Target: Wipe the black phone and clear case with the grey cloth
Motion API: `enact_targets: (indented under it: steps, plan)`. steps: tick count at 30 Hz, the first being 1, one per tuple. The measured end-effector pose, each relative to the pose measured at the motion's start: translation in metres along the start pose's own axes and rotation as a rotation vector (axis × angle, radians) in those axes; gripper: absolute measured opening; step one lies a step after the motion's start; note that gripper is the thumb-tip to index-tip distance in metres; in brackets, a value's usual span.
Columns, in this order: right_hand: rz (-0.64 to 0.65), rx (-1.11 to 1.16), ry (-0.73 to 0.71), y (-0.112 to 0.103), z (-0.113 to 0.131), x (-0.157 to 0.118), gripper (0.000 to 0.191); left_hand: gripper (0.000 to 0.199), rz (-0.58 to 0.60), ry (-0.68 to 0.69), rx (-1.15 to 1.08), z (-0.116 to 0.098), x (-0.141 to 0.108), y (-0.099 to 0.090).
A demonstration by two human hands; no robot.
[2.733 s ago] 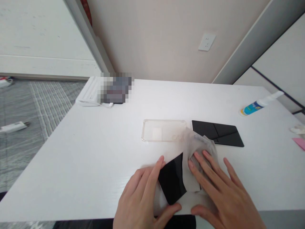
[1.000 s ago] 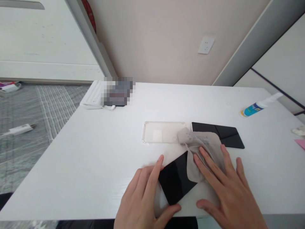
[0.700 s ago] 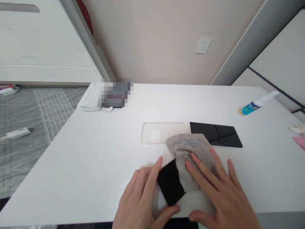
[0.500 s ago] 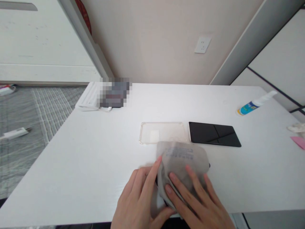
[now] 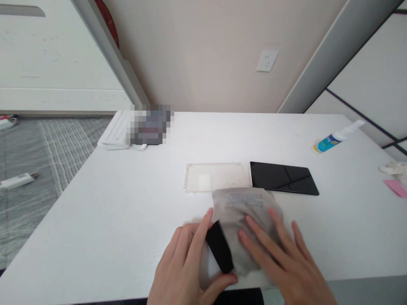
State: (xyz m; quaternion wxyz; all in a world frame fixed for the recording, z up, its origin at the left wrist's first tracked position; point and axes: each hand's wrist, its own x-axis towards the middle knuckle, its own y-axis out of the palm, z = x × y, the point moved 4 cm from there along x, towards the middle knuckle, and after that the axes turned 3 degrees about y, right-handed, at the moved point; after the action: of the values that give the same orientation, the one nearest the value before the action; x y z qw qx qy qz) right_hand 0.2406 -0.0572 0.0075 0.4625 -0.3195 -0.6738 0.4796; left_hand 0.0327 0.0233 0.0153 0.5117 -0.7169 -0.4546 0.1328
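White laminate desk (image 5: 104,228) filling most of the view, with a beige wall and white wall socket (image 5: 267,60) beyond its far edge and a grey striped rug (image 5: 54,161) past its left edge. Near the far left corner, a white pleated face mask (image 5: 112,137) beside a pixelated, unreadable patch. Toward the right corner, a blue-labelled spray bottle (image 5: 327,144) lying on its side; at the right edge, a pink card (image 5: 396,187). Mid-desk, a clear phone case (image 5: 203,182) lying flat, just beside a black folding cover (image 5: 282,178).

At the near edge, centre, a black glossy phone (image 5: 218,246), mostly covered by a grey microfibre cloth (image 5: 238,207), with only one end showing. Probably light, stiff and slippery, with a fragile glass face, so best held by its edges; the cloth soft and limp, easy to shift by hand.

Left hand (image 5: 186,258) closed lightly on the phone's exposed end, thumb below and fingers above. Right hand (image 5: 273,250) open and flat, fingers spread, resting on the cloth over the phone, gripping nothing.
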Motion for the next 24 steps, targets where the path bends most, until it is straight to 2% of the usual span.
enact_targets:
  steps: [2, 3, 5, 7, 9, 11, 13, 14, 15, 19, 20, 22, 24]
  plan:
    - [0.015, -0.004, 0.126, -0.002, -0.011, -0.002, 0.103, 0.133, 0.001, -0.006, 0.002, -0.001, 0.001, 0.000]
    - [0.010, -0.011, 0.158, -0.003, -0.012, -0.003, 0.105, 0.133, 0.005, -0.011, 0.001, -0.001, 0.002, 0.000]
    - [-0.022, -0.011, 0.104, -0.003, -0.004, 0.000, 0.087, 0.134, 0.003, -0.010, -0.003, -0.002, 0.003, 0.000]
    - [-0.055, -0.002, -0.030, -0.002, 0.010, 0.004, 0.061, 0.135, 0.004, -0.005, -0.006, -0.002, 0.004, 0.000]
    - [-0.069, 0.012, -0.116, -0.002, 0.016, 0.006, 0.052, 0.134, 0.006, 0.001, -0.003, -0.002, 0.004, 0.001]
    - [-0.040, -0.004, -0.042, -0.003, 0.007, 0.008, 0.071, 0.132, 0.002, 0.004, -0.002, -0.002, 0.003, 0.002]
    - [-0.007, -0.040, 0.118, -0.004, -0.008, 0.008, 0.097, 0.131, -0.001, -0.003, -0.001, -0.002, 0.003, 0.003]
    - [0.001, -0.055, 0.174, -0.005, -0.013, 0.008, 0.105, 0.131, -0.004, -0.004, -0.002, -0.003, 0.003, 0.002]
    - [-0.002, -0.062, 0.185, -0.005, -0.013, 0.009, 0.104, 0.132, 0.000, -0.006, -0.003, -0.003, 0.002, 0.003]
    - [-0.083, -0.025, -0.080, -0.002, 0.010, 0.016, 0.057, 0.138, 0.001, 0.030, 0.007, -0.001, 0.002, 0.001]
    - [-0.081, -0.022, -0.114, -0.002, 0.012, 0.018, 0.051, 0.137, 0.008, 0.035, 0.012, 0.000, 0.002, 0.001]
    - [-0.044, -0.041, -0.044, -0.001, 0.005, 0.020, 0.061, 0.133, 0.013, 0.043, 0.019, 0.001, 0.002, 0.001]
    - [-0.009, -0.074, 0.101, -0.001, -0.005, 0.021, 0.086, 0.132, 0.007, 0.051, 0.026, 0.001, 0.003, 0.001]
